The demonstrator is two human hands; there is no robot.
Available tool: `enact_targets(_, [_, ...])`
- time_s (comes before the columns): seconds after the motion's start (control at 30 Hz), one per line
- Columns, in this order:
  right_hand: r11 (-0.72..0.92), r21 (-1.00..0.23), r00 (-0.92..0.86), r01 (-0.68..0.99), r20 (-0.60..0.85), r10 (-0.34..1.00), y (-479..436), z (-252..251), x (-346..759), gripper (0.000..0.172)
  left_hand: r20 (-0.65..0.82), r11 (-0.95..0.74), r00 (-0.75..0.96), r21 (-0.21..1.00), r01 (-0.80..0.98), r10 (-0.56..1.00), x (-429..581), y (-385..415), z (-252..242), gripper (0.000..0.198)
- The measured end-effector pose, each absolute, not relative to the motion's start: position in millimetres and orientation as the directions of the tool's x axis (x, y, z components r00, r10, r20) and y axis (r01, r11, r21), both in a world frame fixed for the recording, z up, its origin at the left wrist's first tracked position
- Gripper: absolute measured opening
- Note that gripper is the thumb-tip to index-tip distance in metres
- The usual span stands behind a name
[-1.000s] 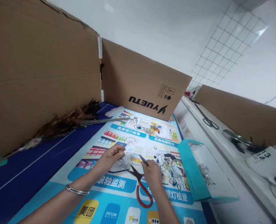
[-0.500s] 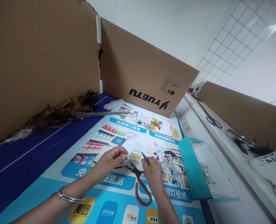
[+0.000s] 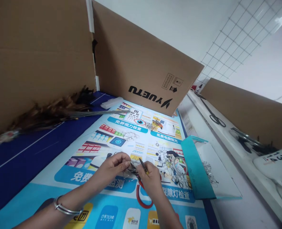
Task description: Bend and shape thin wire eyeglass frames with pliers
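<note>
My left hand (image 3: 118,163) is closed in a pinch, thumb against index finger; what lies between the fingertips is too small to make out. Close beside it, my right hand (image 3: 150,179) grips a slim dark pointed tool (image 3: 143,164) with a yellow part, its tip sticking up past the fingers. Below both hands lie red-handled scissors (image 3: 141,198), their dark blades partly covered by my fingers. Some clear, thin material (image 3: 128,173) shows under the left fingertips.
Tangled wire rings (image 3: 176,175) and a roll of tape (image 3: 180,166) lie to the right, near a teal open box (image 3: 198,171) holding wire pieces. Brown feathers (image 3: 52,111) lie at left. Cardboard panels (image 3: 141,57) stand behind. Black scissors (image 3: 217,120) rest on the right ledge.
My right hand has moved left with the pointed tool, closing the gap to my left hand and covering more of the red-handled scissors. My left hand keeps its pinch. The view has shifted slightly.
</note>
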State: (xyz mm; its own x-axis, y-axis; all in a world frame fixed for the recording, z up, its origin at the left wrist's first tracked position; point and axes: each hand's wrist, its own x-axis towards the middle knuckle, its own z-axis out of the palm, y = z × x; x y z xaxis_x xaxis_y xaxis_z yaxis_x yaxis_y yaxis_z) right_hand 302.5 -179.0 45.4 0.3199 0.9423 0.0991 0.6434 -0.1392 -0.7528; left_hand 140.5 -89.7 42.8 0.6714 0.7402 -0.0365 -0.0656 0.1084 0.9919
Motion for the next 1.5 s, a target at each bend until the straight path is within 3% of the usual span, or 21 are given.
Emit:
enact_targets(0.2, [-0.122, -0.765, 0.306, 0.632, 0.101, 0.947, -178.2, 48.8, 299.4, 0.03, -0.019, 0.098, 0.688, 0.992, -0.075, 0.725, 143.6, -91.2, 30.4, 0.026])
enact_targets(0.57, [-0.11, -0.778, 0.268, 0.619, 0.078, 0.96, -178.6, 43.3, 299.9, 0.033, 0.07, -0.169, 0.567, 0.978, 0.124, 0.821, 143.8, -94.3, 32.9, 0.02])
enact_targets(1.0, [-0.169, -0.786, 0.272, 0.595, -0.002, 0.962, -176.9, 47.6, 296.1, 0.026, 0.114, -0.297, 0.515, 0.91, 0.288, 0.849, 144.2, -96.7, 35.1, 0.021])
enact_targets(1.33, [-0.123, -0.771, 0.249, 0.625, 0.047, 0.967, -177.7, 46.1, 295.9, 0.027, 0.175, -0.341, 0.531, 0.911, 0.232, 0.829, 143.7, -96.5, 30.6, 0.024])
enact_targets(1.5, [-0.165, -0.801, 0.305, 0.576, 0.023, 0.952, -176.9, 47.8, 300.6, 0.024, 0.135, -0.254, 0.542, 0.955, 0.151, 0.829, 142.2, -91.0, 27.8, 0.022])
